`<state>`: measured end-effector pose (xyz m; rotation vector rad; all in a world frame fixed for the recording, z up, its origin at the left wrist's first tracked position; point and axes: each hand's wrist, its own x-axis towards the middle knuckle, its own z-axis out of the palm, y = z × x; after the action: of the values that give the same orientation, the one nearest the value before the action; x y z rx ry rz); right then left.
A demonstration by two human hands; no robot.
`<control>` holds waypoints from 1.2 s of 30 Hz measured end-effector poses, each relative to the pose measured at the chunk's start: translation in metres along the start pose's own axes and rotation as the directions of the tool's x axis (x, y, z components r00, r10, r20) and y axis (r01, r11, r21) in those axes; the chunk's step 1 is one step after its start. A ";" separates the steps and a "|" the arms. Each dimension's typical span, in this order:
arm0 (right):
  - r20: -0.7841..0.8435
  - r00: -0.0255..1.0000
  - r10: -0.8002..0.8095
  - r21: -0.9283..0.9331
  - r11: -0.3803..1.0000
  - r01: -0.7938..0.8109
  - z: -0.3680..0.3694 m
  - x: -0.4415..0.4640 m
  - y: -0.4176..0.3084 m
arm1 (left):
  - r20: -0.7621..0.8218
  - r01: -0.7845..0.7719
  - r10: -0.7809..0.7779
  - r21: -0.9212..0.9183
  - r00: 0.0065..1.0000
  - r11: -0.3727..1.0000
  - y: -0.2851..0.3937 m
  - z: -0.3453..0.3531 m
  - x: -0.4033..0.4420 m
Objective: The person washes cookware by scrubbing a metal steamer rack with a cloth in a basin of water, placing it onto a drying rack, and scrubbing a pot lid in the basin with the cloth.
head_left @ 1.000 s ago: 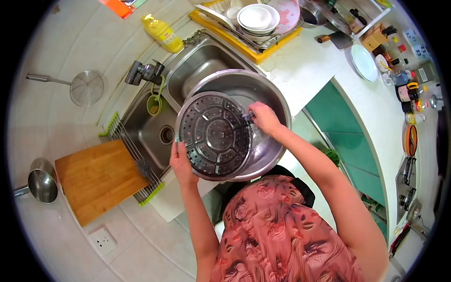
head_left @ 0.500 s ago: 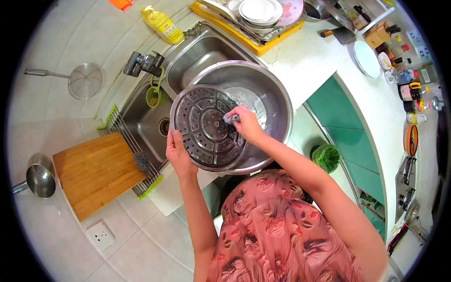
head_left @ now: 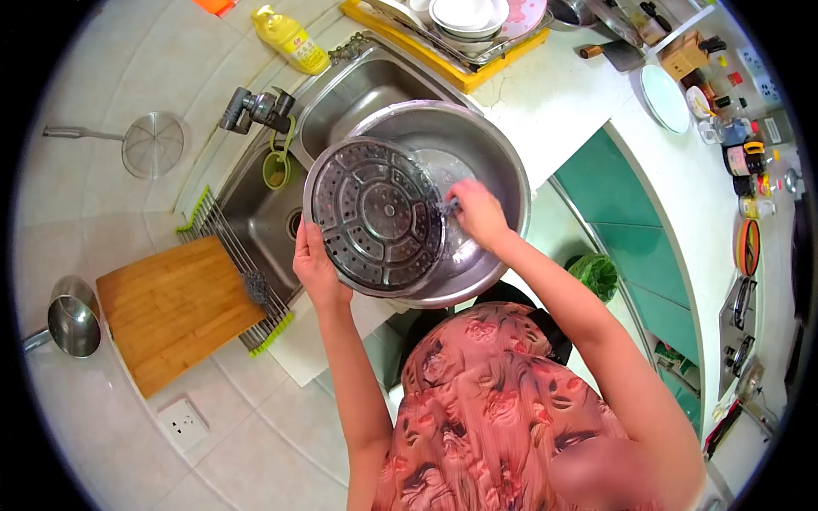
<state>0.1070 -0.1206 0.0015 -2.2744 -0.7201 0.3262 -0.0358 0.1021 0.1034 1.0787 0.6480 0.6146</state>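
A round perforated steamer plate [head_left: 375, 217] is tilted over the left side of a large metal basin [head_left: 498, 153]. My left hand [head_left: 320, 268] grips the plate's lower left rim, fingers closed on it. At the plate's right edge, my right hand [head_left: 479, 213] is closed on a small greyish scrubber [head_left: 448, 206], most of it hidden by the fingers. Some water shows at the bottom of the basin, beside the plate. The basin stands over the front edge of the double sink [head_left: 362, 89].
A cutting board [head_left: 179, 311] and a rack lie left of the sink. Behind are a faucet [head_left: 256, 111], a yellow bottle [head_left: 291, 41] and a dish rack [head_left: 469, 77]. Bottles and a pale plate [head_left: 665, 99] stand on the right counter. A green-lined bin [head_left: 594, 277] is below.
My right hand with the scrubber has gone from the plate's right edge to near its centre and back out to the edge. The plate has turned slightly in my left hand.
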 end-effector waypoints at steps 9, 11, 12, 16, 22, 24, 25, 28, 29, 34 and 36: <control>-0.055 0.993 0.107 0.485 0.872 -0.068 0.003 0.010 -0.054 | 0.048 0.015 -0.011 -0.087 0.999 0.996 -0.001 0.016 -0.006; -0.161 0.986 -0.048 0.557 0.820 0.131 0.005 0.010 -0.087 | 0.050 0.005 -0.001 -0.081 0.999 0.997 -0.003 0.018 -0.005; -0.134 0.990 -0.053 0.600 0.791 0.124 0.001 0.005 -0.106 | 0.056 0.002 0.002 -0.075 0.998 0.997 -0.006 0.017 -0.003; -0.055 0.978 -0.201 0.610 0.769 0.192 -0.004 -0.027 -0.123 | 0.061 0.019 -0.016 -0.063 0.998 0.998 -0.005 0.020 0.002; 0.028 1.000 0.005 0.468 0.884 -0.018 -0.022 -0.031 -0.051 | 0.052 -0.062 0.055 0.142 0.997 0.988 -0.004 0.031 0.010; 0.050 0.983 0.178 0.453 0.873 -0.181 -0.037 -0.027 -0.031 | 0.086 -0.127 0.112 0.202 0.990 0.971 0.002 0.041 0.011; 0.081 0.960 0.269 0.448 0.850 -0.276 -0.047 -0.025 -0.023 | 0.100 -0.159 0.139 0.232 0.985 0.960 0.005 0.045 0.012; -0.019 0.933 0.359 0.569 0.772 -0.285 -0.071 -0.014 -0.010 | 0.263 -0.279 0.198 0.325 0.944 0.903 0.013 0.049 0.015; -0.081 0.931 0.357 0.547 0.796 -0.258 -0.078 -0.011 -0.008 | 0.332 -0.304 0.182 0.365 0.926 0.880 0.017 0.047 0.017; -0.255 0.941 0.224 0.484 0.872 -0.076 -0.102 0.000 -0.013 | 0.516 -0.409 0.215 0.298 0.829 0.863 0.037 0.061 0.023; -0.191 0.964 0.187 0.457 0.886 -0.081 -0.108 0.001 -0.018 | 0.526 -0.452 0.238 0.324 0.816 0.831 0.037 0.063 0.023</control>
<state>0.1457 -0.1701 0.0909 -1.8820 -0.3221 0.2552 0.0213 0.0946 0.1544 1.7352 0.1478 0.5050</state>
